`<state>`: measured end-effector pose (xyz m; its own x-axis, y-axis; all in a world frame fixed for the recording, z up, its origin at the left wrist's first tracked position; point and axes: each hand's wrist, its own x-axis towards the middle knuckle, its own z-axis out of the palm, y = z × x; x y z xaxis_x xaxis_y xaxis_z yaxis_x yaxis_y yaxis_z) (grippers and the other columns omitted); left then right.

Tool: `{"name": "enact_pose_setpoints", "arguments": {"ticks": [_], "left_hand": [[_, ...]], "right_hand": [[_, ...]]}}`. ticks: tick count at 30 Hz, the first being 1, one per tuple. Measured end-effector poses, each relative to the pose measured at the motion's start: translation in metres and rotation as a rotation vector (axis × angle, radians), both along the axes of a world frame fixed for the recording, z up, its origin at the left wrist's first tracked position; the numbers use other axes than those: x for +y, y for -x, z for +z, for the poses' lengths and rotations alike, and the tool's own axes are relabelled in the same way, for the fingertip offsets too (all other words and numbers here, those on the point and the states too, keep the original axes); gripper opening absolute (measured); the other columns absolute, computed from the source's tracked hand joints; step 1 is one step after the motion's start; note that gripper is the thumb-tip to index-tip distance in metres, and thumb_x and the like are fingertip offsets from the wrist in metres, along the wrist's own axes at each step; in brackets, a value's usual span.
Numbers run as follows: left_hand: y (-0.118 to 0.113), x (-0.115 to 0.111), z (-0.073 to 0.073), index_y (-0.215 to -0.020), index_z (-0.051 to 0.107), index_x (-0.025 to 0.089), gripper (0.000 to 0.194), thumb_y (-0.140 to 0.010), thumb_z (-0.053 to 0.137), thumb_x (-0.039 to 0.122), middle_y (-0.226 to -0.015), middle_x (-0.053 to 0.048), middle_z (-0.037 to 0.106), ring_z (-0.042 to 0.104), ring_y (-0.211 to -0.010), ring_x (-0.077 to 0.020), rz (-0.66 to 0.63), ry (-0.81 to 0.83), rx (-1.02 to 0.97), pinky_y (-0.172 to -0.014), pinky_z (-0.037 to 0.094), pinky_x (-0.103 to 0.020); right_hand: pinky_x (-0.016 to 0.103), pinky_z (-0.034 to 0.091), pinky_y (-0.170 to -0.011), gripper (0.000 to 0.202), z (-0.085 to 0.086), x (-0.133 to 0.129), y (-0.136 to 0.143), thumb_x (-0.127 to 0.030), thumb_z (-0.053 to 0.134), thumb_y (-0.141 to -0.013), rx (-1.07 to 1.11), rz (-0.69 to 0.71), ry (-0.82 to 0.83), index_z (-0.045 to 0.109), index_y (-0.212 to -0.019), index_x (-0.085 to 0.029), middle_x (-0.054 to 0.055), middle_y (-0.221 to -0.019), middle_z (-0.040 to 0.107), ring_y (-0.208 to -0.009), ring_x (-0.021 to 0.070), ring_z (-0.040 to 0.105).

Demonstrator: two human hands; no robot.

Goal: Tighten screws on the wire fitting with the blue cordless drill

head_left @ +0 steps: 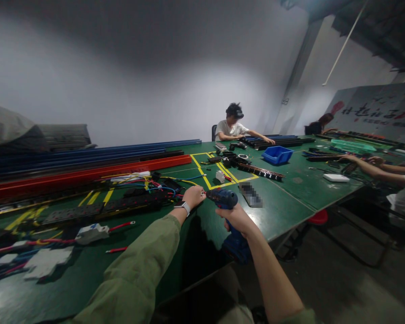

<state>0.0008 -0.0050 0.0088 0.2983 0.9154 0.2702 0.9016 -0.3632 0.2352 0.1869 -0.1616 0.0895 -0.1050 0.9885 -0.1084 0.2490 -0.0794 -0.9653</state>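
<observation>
My right hand is wrapped round the grip of a blue cordless drill, its nose pointing left. At the drill's tip is my left hand, fingers pinched together; whatever they hold is too small to make out. A watch is on the left wrist. Left of that hand lie blue, yellow and red wires and a long black socket strip. Nearer to me rests a white circuit breaker with a red lead. Another breaker stands just beyond the drill.
A long red channel and blue rails run along the left side of the green table. A phone and a blue bin are to the right. Co-workers sit opposite and at right; a red stool stands below the edge.
</observation>
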Motion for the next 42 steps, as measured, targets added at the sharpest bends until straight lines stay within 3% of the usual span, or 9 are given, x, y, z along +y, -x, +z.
{"name": "enact_pose_setpoints", "arguments": {"ticks": [7,11,16,21,26,42], "left_hand": [[0.0001,0.0004,-0.0004,-0.096,0.073,0.018,0.027,-0.083,0.060,0.038,-0.096,-0.011,0.070,0.065,-0.096,-0.0219,-0.002,0.003,-0.006,-0.085,0.047,-0.029],[0.0008,0.0010,-0.0005,-0.098,0.073,0.018,0.028,-0.083,0.061,0.039,-0.098,-0.011,0.070,0.064,-0.099,-0.0219,-0.003,0.016,-0.013,-0.087,0.047,-0.028],[0.0004,0.0004,-0.0005,-0.098,0.073,0.018,0.028,-0.083,0.060,0.037,-0.097,-0.011,0.071,0.064,-0.098,-0.0215,0.007,0.012,0.000,-0.087,0.047,-0.028],[0.0000,-0.0014,0.0008,-0.097,0.073,0.018,0.027,-0.083,0.061,0.037,-0.099,-0.011,0.070,0.064,-0.100,-0.0217,0.015,0.018,-0.012,-0.088,0.047,-0.027],[-0.0003,-0.0011,0.0012,-0.096,0.073,0.019,0.024,-0.082,0.061,0.034,-0.097,-0.011,0.071,0.064,-0.099,-0.0216,0.012,0.019,-0.006,-0.087,0.047,-0.028],[0.0006,0.0004,-0.0010,-0.096,0.073,0.018,0.026,-0.083,0.060,0.036,-0.097,-0.010,0.071,0.065,-0.097,-0.0215,-0.011,-0.015,-0.001,-0.086,0.047,-0.027]], "right_hand": [[0.021,0.035,-0.036,0.020,0.0049,-0.0035,0.0020,-0.029,0.067,-0.074,-0.005,-0.015,0.018,0.056,-0.085,-0.016,-0.005,-0.053,0.052,-0.036,0.0099,0.048],[0.021,0.037,-0.037,0.020,0.0035,-0.0028,0.0020,-0.028,0.067,-0.074,-0.004,-0.022,0.023,0.055,-0.086,-0.017,-0.007,-0.048,0.048,-0.036,0.0103,0.048],[0.021,0.035,-0.036,0.019,0.0001,-0.0015,0.0010,-0.028,0.067,-0.075,0.002,-0.006,0.015,0.055,-0.085,-0.017,-0.005,-0.054,0.053,-0.036,0.0096,0.048],[0.021,0.037,-0.037,0.019,-0.0006,-0.0020,0.0013,-0.028,0.067,-0.076,0.011,-0.020,0.022,0.055,-0.086,-0.017,-0.008,-0.047,0.045,-0.037,0.0105,0.047],[0.021,0.035,-0.036,0.020,-0.0008,-0.0011,0.0013,-0.027,0.067,-0.075,0.007,0.005,0.012,0.056,-0.090,-0.018,-0.006,-0.052,0.050,-0.036,0.0098,0.047],[0.021,0.037,-0.037,0.018,-0.0019,0.0009,0.0004,-0.026,0.066,-0.076,-0.001,0.018,-0.003,0.056,-0.088,-0.017,-0.007,-0.050,0.047,-0.037,0.0108,0.048]]}}
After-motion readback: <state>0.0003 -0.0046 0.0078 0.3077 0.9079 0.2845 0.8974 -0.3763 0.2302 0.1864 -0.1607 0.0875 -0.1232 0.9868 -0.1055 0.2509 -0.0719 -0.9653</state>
